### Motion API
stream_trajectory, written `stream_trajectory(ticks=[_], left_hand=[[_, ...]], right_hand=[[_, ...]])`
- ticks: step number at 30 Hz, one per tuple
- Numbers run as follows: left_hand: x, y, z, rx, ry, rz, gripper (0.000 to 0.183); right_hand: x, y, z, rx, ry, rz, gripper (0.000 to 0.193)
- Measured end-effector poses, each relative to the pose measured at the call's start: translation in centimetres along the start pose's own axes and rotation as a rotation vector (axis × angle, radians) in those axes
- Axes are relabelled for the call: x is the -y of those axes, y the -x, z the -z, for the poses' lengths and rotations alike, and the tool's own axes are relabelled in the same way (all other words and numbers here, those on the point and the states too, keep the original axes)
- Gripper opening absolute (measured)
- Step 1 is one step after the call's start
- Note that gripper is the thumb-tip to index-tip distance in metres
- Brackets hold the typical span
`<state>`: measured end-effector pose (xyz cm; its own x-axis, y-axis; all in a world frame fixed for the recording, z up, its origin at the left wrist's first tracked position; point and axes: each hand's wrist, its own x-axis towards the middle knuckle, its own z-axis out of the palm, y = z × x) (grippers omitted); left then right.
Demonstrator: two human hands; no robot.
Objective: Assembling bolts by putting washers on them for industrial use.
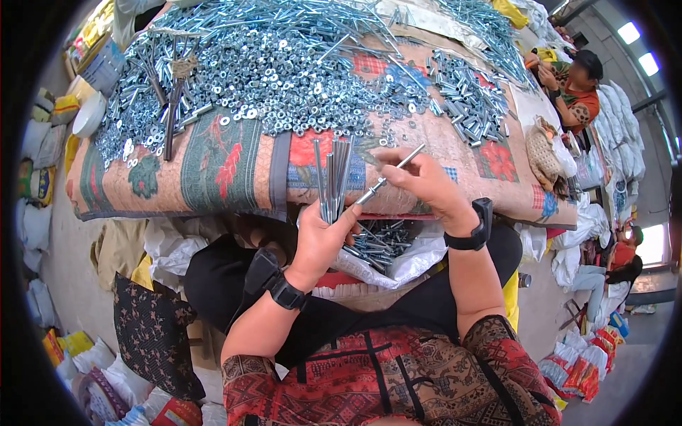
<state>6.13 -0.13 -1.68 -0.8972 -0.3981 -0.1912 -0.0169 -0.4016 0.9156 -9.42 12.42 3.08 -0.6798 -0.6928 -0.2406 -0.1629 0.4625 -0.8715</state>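
Note:
My left hand (318, 245) is closed round an upright bundle of thin metal rods (337, 177), and its thumb and fingertips also pinch the lower end of a single slanting bolt (369, 193). That bolt carries a sleeve and small nut-like parts about halfway along, while its bare shank points up to the right. Closed about the bolt's middle are the fingers of my right hand (430, 186); any small part between them is hidden. Below both hands, a white sack (419, 264) between my knees holds many similar bolts (380, 241).
A flowered quilted cover (234, 167) spreads over the table, heaped with nuts and washers (277, 92), metal sleeves (469, 99) and long rods (298, 28). Tied dark sticks (172, 106) lie at left. Another person (579, 92) works at the far right. Sacks (593, 355) line the floor.

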Motion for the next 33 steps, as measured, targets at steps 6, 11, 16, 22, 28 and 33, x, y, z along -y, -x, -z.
stream_trajectory(ticks=[6, 11, 16, 22, 28, 33], left_hand=[[-0.1, 0.1, 0.0, 0.044, 0.046, 0.028, 0.013], [-0.1, 0.1, 0.0, 0.040, 0.068, 0.049, 0.013], [-0.3, 0.0, 0.0, 0.050, 0.038, 0.063, 0.014], [-0.3, -0.1, 0.2, 0.071, 0.038, 0.078, 0.014], [-0.1, 0.1, 0.1, 0.036, 0.034, 0.073, 0.015], [-0.4, -0.3, 0.0, 0.034, 0.003, 0.095, 0.014]], right_hand=[[-0.3, 0.4, 0.9, -0.083, -0.163, 0.097, 0.028], [1.0, 1.1, -0.3, -0.097, -0.386, 0.220, 0.031], [-0.4, 0.3, 0.2, -0.121, -0.011, 0.154, 0.033], [-0.4, 0.7, 0.7, -0.089, -0.173, 0.076, 0.033], [0.6, 0.8, 0.3, -0.077, -0.245, 0.091, 0.035], [-1.5, -0.6, 0.0, -0.251, 0.108, 0.556, 0.034]])
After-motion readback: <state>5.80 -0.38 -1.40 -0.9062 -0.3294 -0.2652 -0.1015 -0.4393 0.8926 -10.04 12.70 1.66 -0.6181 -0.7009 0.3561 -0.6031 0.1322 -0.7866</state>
